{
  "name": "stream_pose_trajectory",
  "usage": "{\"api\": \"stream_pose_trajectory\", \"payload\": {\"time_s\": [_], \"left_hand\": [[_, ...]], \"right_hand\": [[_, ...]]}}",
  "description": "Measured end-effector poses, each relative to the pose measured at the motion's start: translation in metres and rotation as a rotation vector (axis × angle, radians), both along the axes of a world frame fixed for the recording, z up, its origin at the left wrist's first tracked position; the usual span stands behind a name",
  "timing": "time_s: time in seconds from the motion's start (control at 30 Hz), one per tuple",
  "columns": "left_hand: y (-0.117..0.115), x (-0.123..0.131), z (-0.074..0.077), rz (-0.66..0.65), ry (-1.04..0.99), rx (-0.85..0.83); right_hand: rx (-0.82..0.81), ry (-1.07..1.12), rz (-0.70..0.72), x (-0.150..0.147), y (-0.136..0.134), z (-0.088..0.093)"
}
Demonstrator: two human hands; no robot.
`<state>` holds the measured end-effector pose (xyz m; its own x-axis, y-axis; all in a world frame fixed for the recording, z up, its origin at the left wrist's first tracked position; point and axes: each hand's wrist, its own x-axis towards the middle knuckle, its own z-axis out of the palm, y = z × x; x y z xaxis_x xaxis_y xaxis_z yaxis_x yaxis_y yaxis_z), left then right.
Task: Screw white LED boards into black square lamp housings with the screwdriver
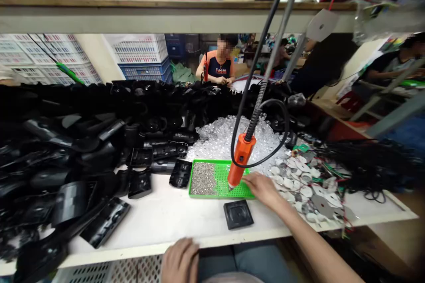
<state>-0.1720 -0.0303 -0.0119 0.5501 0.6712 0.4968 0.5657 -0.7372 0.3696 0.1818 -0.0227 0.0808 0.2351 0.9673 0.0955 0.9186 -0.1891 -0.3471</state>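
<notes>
1. Resting at the near edge of the table, the left hand (180, 260) curls loosely, well apart from the right; whether it pinches anything small, I cannot tell.
2. A square black plastic housing (238, 214) lies on the white workbench (159, 216). It looks stiff and light, and its outer rim offers the easiest hold.
3. The right hand (262, 189) reaches to a green perforated tray (219, 191), its fingers (247, 179) right by the tip of an orange electric screwdriver (241, 160). Clamped or merely touching, I cannot tell. The cabled tool hangs overhead and should feel light, best gripped around its barrel.
4. Tiny silver screws (203, 178) fill the tray's left half; they look fiddly to pinch.
5. Beyond lie clear plastic domes (226, 139), black housings (66, 141) and wired grey discs (300, 192).
6. Farther off, a co-worker (219, 68) sits before stacked crates (139, 48).
</notes>
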Motion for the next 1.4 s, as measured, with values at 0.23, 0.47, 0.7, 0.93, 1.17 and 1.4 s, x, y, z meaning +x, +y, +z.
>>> {"api": "stream_pose_trajectory", "payload": {"time_s": [0.23,0.47,0.7,0.93,1.17,1.4], "left_hand": [[0.025,0.109,0.016,0.076,-0.022,0.111],[0.021,0.109,0.017,0.218,0.003,0.105],[0.018,0.112,0.019,0.289,0.001,0.081],[0.019,0.106,0.023,0.321,-0.147,-0.033],[0.023,0.143,0.078,0.134,-0.452,-0.764],[0.014,0.163,0.075,0.114,-0.683,-1.456]], "right_hand": [[-0.082,-0.069,0.221,0.000,0.064,-0.015],[-0.210,-0.122,0.406,0.020,0.073,-0.026],[-0.184,-0.127,0.465,0.022,0.067,-0.013],[-0.063,0.147,0.314,0.024,0.058,-0.016],[-0.004,0.907,0.033,0.004,0.001,-0.012],[0.008,1.450,-0.306,-0.043,-0.057,-0.016]]}}
